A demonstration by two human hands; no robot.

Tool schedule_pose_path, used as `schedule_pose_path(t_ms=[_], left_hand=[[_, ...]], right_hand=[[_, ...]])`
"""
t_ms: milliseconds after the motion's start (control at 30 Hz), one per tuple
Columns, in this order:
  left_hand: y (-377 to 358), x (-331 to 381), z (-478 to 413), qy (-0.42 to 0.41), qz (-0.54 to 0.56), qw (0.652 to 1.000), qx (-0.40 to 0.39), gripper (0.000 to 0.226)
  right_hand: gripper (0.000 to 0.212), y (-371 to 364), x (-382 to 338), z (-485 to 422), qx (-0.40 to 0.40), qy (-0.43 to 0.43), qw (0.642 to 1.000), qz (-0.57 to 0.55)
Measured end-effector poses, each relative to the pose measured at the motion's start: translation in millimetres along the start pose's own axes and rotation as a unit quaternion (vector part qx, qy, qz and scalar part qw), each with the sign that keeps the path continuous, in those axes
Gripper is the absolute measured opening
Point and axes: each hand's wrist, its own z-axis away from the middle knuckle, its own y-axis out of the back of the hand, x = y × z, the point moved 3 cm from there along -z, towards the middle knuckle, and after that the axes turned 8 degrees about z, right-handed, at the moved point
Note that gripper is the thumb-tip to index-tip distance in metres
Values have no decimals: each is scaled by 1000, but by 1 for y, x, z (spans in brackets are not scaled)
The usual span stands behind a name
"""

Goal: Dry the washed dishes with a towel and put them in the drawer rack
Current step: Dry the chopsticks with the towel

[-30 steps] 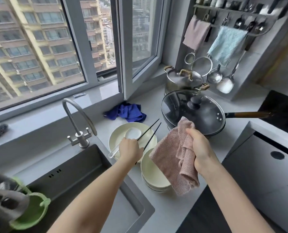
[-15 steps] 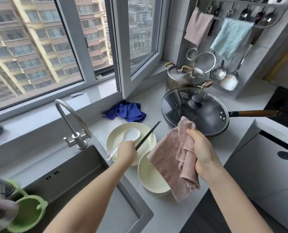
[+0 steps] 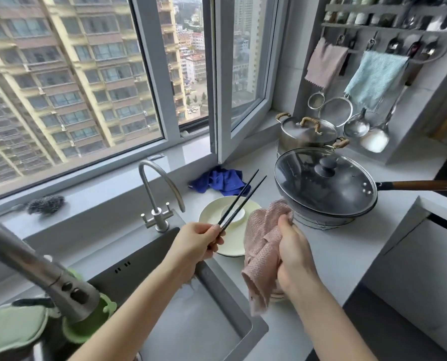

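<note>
My left hand [image 3: 195,243] pinches a pair of black chopsticks [image 3: 243,199] by their lower ends, lifted above the cream plate [image 3: 212,212] and pointing up to the right. A white spoon [image 3: 234,212] lies on that plate, partly hidden by the chopsticks. My right hand [image 3: 294,252] grips a bunched pink towel [image 3: 260,251] just right of the plate. The towel and hand cover most of a stack of cream bowls [image 3: 277,295], of which only a sliver shows.
A steel sink [image 3: 199,319] with a curved tap [image 3: 160,194] lies in front. A lidded wok [image 3: 324,186] and a steel pot [image 3: 305,131] stand at the right. A blue cloth [image 3: 219,179] lies behind the plate. A pull-out tap head [image 3: 37,267] and green strainer [image 3: 87,324] sit at the left.
My left hand has lifted the chopsticks off the plate and raised them, leaving the spoon there. My right hand has brought the towel lower and closer to the chopsticks, over the bowls.
</note>
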Motion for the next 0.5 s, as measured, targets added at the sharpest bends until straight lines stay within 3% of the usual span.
schedule_pose_path(t_ms=[100,233,333,433,500], left_hand=[[18,3,33,-3,-10,1000,-14,31],[41,-2,65,-69,-146,987,15,38],[59,-6,79,-96,-255,961,41,40],[76,-12,92,-70,-280,956,42,40],[87,-18,100,-49,-269,961,38,40]], right_hand=[[40,-31,21,19,-45,-11,999,-15],[24,-74,41,48,-127,3,990,-68],[14,-93,64,56,-116,-2,990,-76],[2,-99,75,57,-94,-43,989,-102],[11,-98,73,53,-71,-73,988,-113]])
